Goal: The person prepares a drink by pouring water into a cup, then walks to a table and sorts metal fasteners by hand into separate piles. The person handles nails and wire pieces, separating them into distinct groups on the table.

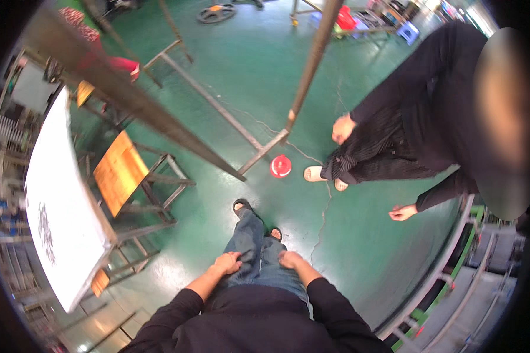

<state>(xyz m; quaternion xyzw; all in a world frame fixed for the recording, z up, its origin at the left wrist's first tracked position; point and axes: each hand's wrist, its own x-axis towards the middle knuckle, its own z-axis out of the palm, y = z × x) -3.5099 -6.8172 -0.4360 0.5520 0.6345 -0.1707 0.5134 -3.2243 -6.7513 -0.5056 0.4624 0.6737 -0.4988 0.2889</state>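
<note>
We are resting our left hand (228,261) and right hand (290,259) flat on our jeans (256,250), above the green floor (259,70); both grips are lying apart, clamping nothing. The denim looks soft and light, likely easiest pinched at a fold near the knee. A co-worker (421,126) is standing near a red lid (281,166).

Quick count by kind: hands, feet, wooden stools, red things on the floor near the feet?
Person's own hands: 2, left hand and right hand, both on the jeans
Co-worker's hands: 2
Visible feet: 4
Wooden stools: 1
Red round object on floor: 1
Total: 10
</note>
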